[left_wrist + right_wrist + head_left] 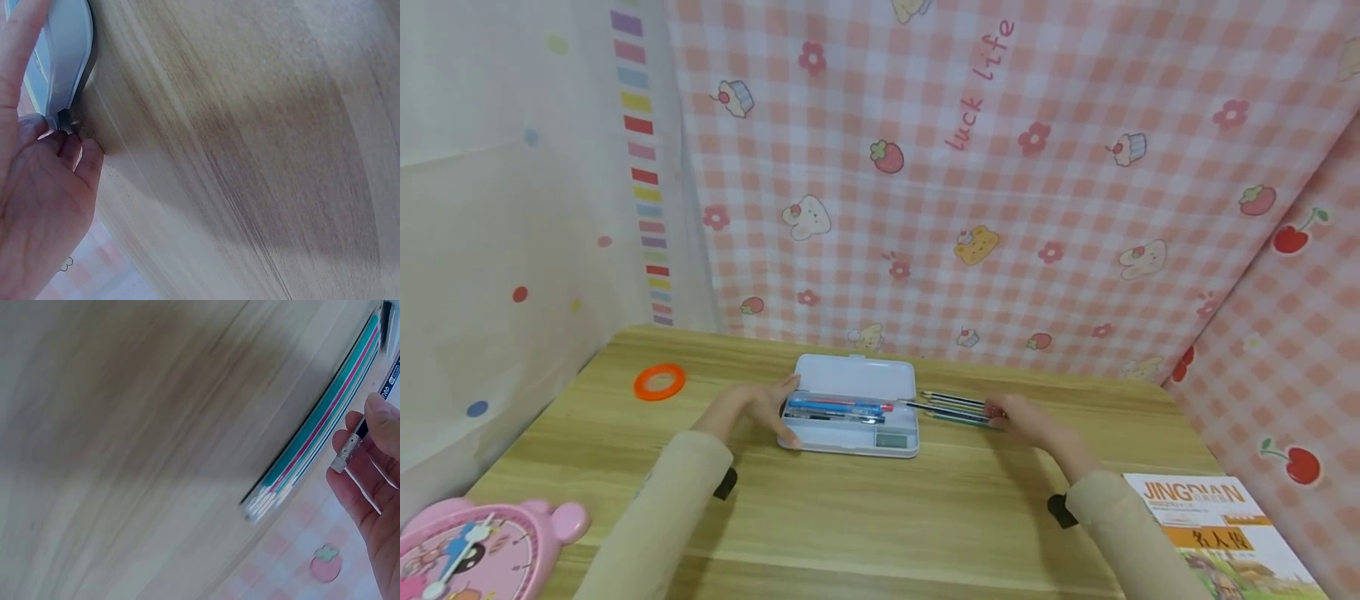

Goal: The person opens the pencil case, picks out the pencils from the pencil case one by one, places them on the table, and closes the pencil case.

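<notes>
A white pencil case (853,377) lies with its lid raised on the wooden table. Inside are several pens (835,407), one of them blue, and a grey-green block (892,440) in a small front compartment. My left hand (758,410) grips the case's left end, thumb at the front and fingers toward the back. Between thumb and fingers, my right hand (1018,418) pinches a dark pencil (355,439) near its white eraser end. The tip of that pencil points left, over the case's right edge. Several striped pencils (312,419) lie side by side on the table beneath it.
An orange ring (641,384) lies at the back left of the table (880,525). Toward the front left is a pink clock (535,546), and a book (1236,533) is at the front right, by my right sleeve. Patterned cloth (880,208) hangs behind the table.
</notes>
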Motion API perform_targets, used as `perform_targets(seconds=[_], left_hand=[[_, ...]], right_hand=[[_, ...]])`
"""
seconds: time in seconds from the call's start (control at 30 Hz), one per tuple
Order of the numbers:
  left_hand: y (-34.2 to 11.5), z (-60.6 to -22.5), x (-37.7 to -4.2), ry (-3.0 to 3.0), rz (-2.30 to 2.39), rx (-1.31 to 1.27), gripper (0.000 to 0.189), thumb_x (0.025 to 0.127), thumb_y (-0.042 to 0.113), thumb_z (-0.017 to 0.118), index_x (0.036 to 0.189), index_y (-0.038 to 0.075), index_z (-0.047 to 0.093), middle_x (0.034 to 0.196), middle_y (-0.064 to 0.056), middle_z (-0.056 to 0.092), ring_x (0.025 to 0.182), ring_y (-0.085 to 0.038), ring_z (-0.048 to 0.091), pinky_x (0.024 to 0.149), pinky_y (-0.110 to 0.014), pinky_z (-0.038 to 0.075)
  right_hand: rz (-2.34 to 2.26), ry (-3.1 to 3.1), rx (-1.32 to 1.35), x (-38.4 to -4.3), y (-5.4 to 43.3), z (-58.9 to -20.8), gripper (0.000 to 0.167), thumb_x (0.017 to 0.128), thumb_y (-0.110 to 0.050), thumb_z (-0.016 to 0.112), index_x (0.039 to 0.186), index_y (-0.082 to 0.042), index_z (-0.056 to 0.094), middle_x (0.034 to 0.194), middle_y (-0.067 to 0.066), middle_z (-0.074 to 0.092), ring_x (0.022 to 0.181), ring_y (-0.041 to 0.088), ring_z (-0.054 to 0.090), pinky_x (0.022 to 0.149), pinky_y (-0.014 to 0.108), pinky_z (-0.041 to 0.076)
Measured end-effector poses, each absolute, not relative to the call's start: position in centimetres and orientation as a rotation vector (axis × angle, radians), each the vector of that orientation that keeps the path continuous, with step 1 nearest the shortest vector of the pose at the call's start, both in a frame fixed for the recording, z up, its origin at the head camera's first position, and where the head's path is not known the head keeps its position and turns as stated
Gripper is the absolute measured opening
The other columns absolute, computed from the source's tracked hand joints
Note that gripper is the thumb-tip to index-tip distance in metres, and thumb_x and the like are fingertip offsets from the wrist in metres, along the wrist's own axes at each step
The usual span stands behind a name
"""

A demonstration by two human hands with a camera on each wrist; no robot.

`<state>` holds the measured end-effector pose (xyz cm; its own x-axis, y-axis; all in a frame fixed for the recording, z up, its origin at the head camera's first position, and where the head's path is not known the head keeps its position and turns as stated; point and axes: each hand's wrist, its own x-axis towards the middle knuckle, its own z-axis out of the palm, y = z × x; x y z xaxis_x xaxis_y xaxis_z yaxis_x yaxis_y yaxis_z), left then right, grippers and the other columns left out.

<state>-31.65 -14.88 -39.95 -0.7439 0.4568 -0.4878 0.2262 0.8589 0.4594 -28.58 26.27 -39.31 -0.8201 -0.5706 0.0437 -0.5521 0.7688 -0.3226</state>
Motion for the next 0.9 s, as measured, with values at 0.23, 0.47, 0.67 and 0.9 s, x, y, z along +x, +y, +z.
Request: perform_targets(seconds=[0.23, 0.47, 0.67, 0.9], left_hand=[[-14.9, -39.9, -31.6, 2.430, 0.495, 0.506, 0.120, 0.070, 0.047, 0.074, 0.145, -0.001, -0.007, 0.152, -0.022, -0.009, 0.140, -0.041, -0.001, 0.113, -0.053, 0.010], [-14.9, -39.9, -31.6, 2.428, 0.506, 0.496, 0.121, 0.070, 0.046, 0.075, 0.145, -0.001, -0.007, 0.152, -0.022, -0.009, 0.140, -0.040, -0.001, 0.113, -0.053, 0.010], [-14.9, -39.8, -31.5, 2.428, 0.502, 0.494, 0.120, 0.070, 0.047, 0.074, 0.145, -0.001, -0.007, 0.152, -0.022, -0.009, 0.140, -0.040, -0.001, 0.113, -0.052, 0.010], [-14.9, -39.8, -31.4, 2.432, 0.496, 0.492, 0.120, 0.070, 0.047, 0.074, 0.145, 0.000, -0.007, 0.152, -0.021, -0.009, 0.140, -0.040, 0.000, 0.113, -0.053, 0.011]], right_hand=[[-0.425, 2.928, -0.852, -28.0, 28.6, -39.5, 0.009, 0.081, 0.004, 0.062, 0.079, -0.003, 0.056, 0.074, 0.005, 0.058, 0.069, 0.014, 0.052, 0.059, 0.026, 0.042], [-0.449, 2.932, -0.832, -27.5, 30.5, -40.0, 0.013, 0.079, 0.004, 0.063, 0.078, -0.005, 0.054, 0.076, 0.004, 0.058, 0.073, 0.013, 0.052, 0.062, 0.027, 0.044], [-0.367, 2.952, -0.745, -27.2, 31.0, -40.3, 0.009, 0.079, -0.001, 0.066, 0.080, -0.006, 0.058, 0.078, 0.003, 0.061, 0.074, 0.015, 0.055, 0.064, 0.031, 0.046], [-0.339, 2.988, -0.740, -27.2, 30.9, -40.3, 0.010, 0.079, -0.002, 0.066, 0.078, -0.006, 0.057, 0.073, 0.002, 0.057, 0.069, 0.012, 0.049, 0.059, 0.026, 0.041]])
